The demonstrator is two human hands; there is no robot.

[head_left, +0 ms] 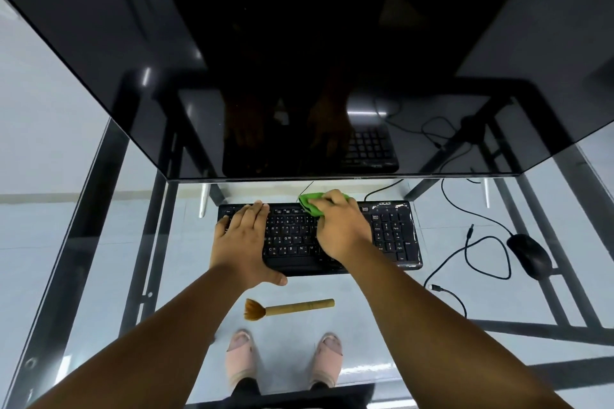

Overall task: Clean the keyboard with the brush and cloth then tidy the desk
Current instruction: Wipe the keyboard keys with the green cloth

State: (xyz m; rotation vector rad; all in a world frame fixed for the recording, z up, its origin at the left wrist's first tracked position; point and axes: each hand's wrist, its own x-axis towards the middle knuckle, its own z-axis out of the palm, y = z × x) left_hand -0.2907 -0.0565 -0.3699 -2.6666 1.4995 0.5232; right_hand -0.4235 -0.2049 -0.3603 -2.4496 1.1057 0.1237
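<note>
Hands: right [342,229] presses green cloth [314,202] on "acer" keyboard [392,232].

Left hand [244,239] flat; right hand [342,229] clenched

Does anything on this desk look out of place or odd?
Mostly the cables: the mouse lead loops loosely over the glass desk, its plugs lying unconnected. The brush lies loose before the keyboard. Nothing looks spilled or broken.

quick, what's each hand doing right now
Left hand: open, flat on the keyboard, holding nothing.
Right hand: closed on the green cloth.
</note>
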